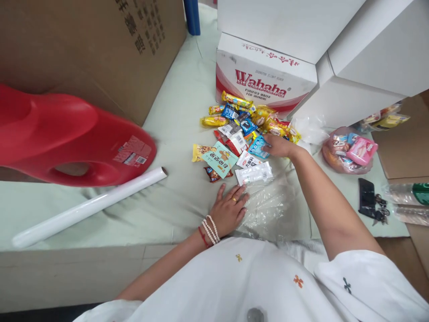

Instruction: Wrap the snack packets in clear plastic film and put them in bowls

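Note:
Snack packets lie in a loose heap on the pale green cloth (181, 152). My right hand (279, 145) is at the heap's right side, its fingers closed on the edge of a light blue snack packet (258, 147). My left hand (229, 208) rests flat with fingers spread, beside a clear plastic bag (275, 208). Just beyond its fingertips are a white packet (254, 173), a mint green packet (220, 159) and a small brown packet (217, 174). Yellow-wrapped sausages (214, 121) and dark blue packets (247, 125) make up the far part of the heap.
A Wahaha carton (261, 80) stands behind the heap. At left are a red jug (110, 120), a white roll (90, 208) and a large brown box (100, 49). A filled snack bag (346, 152), keys (380, 208) and plastic bottles (405, 194) sit at right.

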{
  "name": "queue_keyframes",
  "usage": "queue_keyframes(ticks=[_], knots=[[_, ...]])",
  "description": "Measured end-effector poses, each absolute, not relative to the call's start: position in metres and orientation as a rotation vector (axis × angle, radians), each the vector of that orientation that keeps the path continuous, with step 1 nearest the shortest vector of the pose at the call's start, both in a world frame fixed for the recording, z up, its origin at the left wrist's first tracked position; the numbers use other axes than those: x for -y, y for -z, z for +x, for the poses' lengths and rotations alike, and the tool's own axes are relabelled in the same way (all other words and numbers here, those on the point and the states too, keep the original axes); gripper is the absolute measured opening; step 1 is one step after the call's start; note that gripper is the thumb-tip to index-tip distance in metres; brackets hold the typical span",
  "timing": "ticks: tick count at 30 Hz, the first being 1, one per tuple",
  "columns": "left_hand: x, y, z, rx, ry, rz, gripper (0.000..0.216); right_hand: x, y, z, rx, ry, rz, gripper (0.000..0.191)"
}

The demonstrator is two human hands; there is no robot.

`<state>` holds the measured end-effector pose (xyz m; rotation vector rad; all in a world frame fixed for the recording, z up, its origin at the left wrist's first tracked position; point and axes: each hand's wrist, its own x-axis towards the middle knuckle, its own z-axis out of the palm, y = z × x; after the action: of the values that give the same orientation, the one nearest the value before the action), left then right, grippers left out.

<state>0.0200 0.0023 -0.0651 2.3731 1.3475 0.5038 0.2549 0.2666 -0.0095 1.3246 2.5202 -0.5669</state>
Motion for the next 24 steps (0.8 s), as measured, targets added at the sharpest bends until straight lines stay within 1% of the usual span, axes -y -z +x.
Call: queue_keyframes(ticks=[3, 7, 12, 15, 17, 19, 21, 24], knots=[[-0.002, 0.064, 0.02, -1.346, -0.496, 2.369, 0.044, -0.27, 0.009, 0.252, -2.571, 0.447, 1.236, 0.036], [-0.002, 0.064, 0.02, -1.347, -0.481, 2.367, 0.043, -0.274, 0.005, 0.242, -2.506, 0.434, 1.134, 0.041], [-0.002, 0.065, 0.02, -1.347, -0.5, 2.372, 0.044, -0.261, -0.012, 0.226, -2.343, 0.243, 1.237, 0.04], [-0.002, 0.065, 0.02, -1.343, -0.505, 2.368, 0.044, -0.243, -0.024, 0.223, -2.417, 0.158, 1.268, 0.037], [-0.002, 0.065, 0.021, -1.348, -0.509, 2.365, 0.044, -0.23, -0.029, 0.224, -2.469, 0.161, 1.277, 0.038], [-0.002, 0.065, 0.021, -1.35, -0.507, 2.365, 0.044, -0.217, -0.029, 0.225, -2.481, 0.186, 1.341, 0.044], [-0.002, 0.064, 0.021, -1.35, -0.499, 2.365, 0.043, -0.207, -0.025, 0.225, -2.497, 0.198, 1.423, 0.053], [-0.002, 0.065, 0.021, -1.353, -0.485, 2.371, 0.043, -0.197, -0.018, 0.228, -2.567, 0.218, 1.453, 0.064]])
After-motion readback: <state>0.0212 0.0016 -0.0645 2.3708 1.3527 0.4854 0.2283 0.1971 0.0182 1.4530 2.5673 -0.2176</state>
